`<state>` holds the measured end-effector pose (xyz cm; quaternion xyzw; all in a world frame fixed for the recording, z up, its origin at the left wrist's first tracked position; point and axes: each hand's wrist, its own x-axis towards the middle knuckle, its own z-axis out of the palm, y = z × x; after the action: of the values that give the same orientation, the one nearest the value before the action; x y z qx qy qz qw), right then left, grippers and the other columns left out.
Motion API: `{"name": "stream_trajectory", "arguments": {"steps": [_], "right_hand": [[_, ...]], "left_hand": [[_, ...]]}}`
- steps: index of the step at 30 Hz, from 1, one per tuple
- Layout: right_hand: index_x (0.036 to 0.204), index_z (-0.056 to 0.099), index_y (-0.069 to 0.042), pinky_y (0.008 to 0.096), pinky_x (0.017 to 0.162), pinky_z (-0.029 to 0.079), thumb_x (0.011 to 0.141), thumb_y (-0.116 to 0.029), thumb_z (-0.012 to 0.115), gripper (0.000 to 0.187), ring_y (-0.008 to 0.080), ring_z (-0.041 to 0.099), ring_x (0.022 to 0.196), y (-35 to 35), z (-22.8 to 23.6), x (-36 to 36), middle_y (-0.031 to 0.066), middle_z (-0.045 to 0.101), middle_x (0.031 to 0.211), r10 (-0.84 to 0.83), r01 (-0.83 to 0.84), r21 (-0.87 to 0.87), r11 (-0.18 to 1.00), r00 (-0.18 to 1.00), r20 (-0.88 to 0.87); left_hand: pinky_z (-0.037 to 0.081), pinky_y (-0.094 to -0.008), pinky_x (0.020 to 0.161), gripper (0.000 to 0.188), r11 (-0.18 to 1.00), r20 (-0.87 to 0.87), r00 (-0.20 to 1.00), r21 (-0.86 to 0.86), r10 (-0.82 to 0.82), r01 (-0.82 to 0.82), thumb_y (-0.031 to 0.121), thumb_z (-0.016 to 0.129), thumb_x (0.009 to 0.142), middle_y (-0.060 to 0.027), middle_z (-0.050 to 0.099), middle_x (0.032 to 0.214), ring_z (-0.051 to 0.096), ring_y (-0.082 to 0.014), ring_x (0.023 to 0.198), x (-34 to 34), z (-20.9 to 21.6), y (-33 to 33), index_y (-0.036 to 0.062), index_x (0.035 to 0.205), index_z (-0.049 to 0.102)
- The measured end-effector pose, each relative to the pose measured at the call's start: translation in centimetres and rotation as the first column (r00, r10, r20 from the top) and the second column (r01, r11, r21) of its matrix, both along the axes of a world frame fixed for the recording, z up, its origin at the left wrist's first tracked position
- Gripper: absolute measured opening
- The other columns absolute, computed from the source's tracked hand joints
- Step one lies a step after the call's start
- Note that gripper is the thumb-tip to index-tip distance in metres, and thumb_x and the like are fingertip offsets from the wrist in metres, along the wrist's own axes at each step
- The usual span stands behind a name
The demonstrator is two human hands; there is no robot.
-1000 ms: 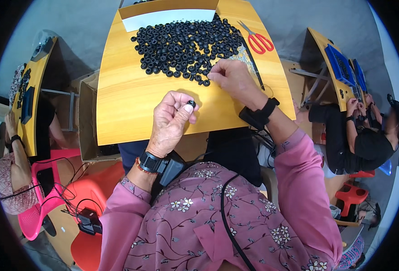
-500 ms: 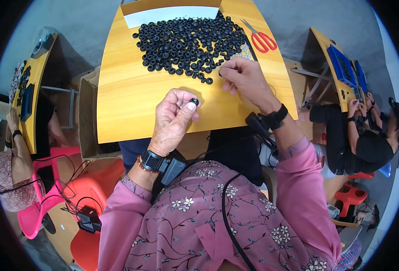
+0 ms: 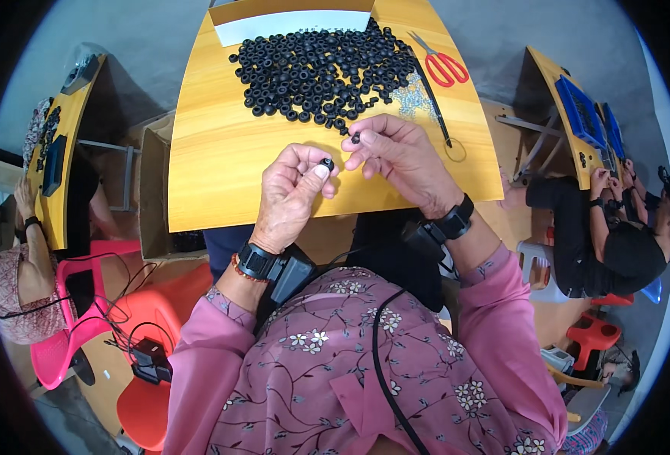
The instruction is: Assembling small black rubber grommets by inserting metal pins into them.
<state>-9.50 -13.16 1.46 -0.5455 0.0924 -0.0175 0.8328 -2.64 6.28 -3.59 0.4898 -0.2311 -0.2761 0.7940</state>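
Between the thumb and forefinger of my left hand (image 3: 288, 193) is a small round black part (image 3: 327, 163) with a hole in its top. My right hand (image 3: 405, 161) pinches a smaller black piece (image 3: 355, 138) at its fingertips, close to the left hand but apart from it. Both hands hover over the near part of the yellow table (image 3: 221, 182). Beyond them spreads a pile of black ring-shaped parts (image 3: 305, 76). Small clear and silvery bits (image 3: 413, 98) lie at the pile's right side.
A thin black stick (image 3: 432, 95) with a wire loop (image 3: 455, 149) lies right of the bits. Farther right are red-handled scissors (image 3: 446, 68). A white and brown box (image 3: 293, 24) stands at the far edge. Other people work at tables on both sides.
My right hand has come from the pile's right edge toward my left hand, with a small black piece now showing in its fingertips. The left hand keeps its hold.
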Motion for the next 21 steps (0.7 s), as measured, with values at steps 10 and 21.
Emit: {"name": "stream_trajectory", "arguments": {"steps": [10,21], "right_hand": [[0.108,0.069,-0.001,0.0215,0.068,0.050,0.096,-0.007,0.063,0.015,0.0059,0.062,0.080,0.7,-0.7,-0.3,0.0003,0.067,0.089,0.039,0.002,-0.331,0.944,0.992,0.117],[0.103,0.070,0.001,0.0247,0.072,0.051,0.092,-0.001,0.063,0.013,0.0093,0.063,0.082,2.2,-0.4,0.0,0.0027,0.064,0.088,0.070,0.083,-0.557,0.826,0.966,0.249]], "left_hand": [[0.052,-0.0240,0.072,0.013,1.000,0.012,1.000,0.011,-0.015,0.015,0.009,0.061,0.099,-0.0069,0.067,0.097,0.060,-0.0098,0.075,0.1,-0.1,0.0,0.0008,0.109,0.058],[0.052,-0.0241,0.072,0.015,1.000,-0.001,1.000,0.001,-0.007,0.007,0.010,0.063,0.098,-0.0078,0.067,0.098,0.060,-0.0097,0.075,0.0,-0.1,0.0,-0.0005,0.108,0.059]]}}
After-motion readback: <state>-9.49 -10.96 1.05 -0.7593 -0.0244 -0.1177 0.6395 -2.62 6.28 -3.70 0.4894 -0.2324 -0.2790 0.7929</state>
